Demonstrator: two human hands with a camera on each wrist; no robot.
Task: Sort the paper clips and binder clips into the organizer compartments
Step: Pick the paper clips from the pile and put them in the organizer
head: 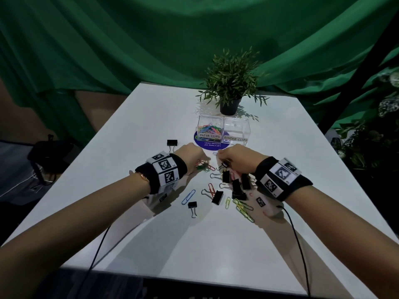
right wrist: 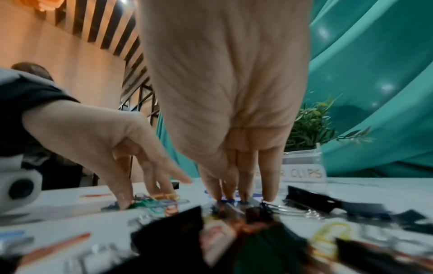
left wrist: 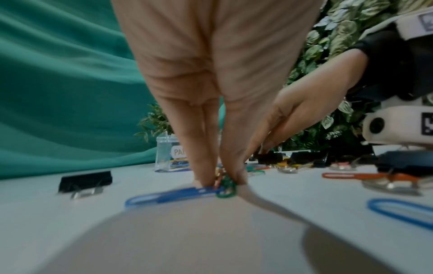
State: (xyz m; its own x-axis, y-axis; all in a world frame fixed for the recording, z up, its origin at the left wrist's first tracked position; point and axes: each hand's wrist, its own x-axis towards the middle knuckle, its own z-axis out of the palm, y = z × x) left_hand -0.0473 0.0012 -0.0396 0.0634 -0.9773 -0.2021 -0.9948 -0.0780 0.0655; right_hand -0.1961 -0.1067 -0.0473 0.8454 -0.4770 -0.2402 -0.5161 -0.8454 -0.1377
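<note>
A clear two-part organizer (head: 224,124) stands mid-table. Its "PAPER CLIPS" side (head: 209,135) holds coloured clips; the "BINDER CLIPS" side (head: 235,139) looks empty. Loose coloured paper clips (head: 241,207) and black binder clips (head: 236,186) lie scattered in front of it. My left hand (head: 201,162) pinches a small bunch of green and red paper clips (left wrist: 226,183) against the table, next to a blue paper clip (left wrist: 173,194). My right hand (head: 221,157) points its fingertips (right wrist: 243,194) down among the clips, by a small binder clip (head: 225,164). Whether it grips anything is hidden.
A potted plant (head: 231,87) stands behind the organizer. A blue round mat (head: 208,145) lies under the organizer's front. One binder clip (head: 172,143) sits apart at the left. Green drapes surround the white table (head: 151,117). Cables trail from both wrists over the near edge.
</note>
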